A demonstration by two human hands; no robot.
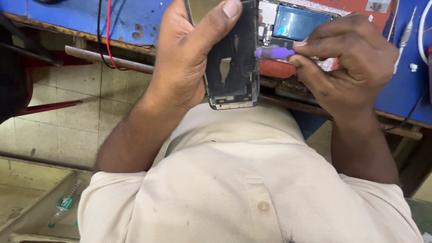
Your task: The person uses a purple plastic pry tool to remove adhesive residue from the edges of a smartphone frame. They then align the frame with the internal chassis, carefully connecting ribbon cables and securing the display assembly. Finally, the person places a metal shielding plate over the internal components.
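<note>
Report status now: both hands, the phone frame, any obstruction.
Left hand grips phone frame upright. Right hand pinches purple tool against frame's edge. Nothing in the way.

Black, dust-smeared phone frame [234, 58] with a silvery edge, gripped between left thumb and fingers. Purple tool handle [273, 53] pinched at the right fingertips, and just beyond them a teal-blue battery [294, 22] on a red mat [355, 9], with blue, paint-chipped workbench [130, 20] further out. Red and black wires [106, 36] left of the left-hand knuckles; cream, faintly speckled shirt [243, 180] below both wrists.

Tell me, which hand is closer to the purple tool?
The right hand: it pinches the purple tool. The left hand grips the open phone frame just beside the tool's tip.
</note>
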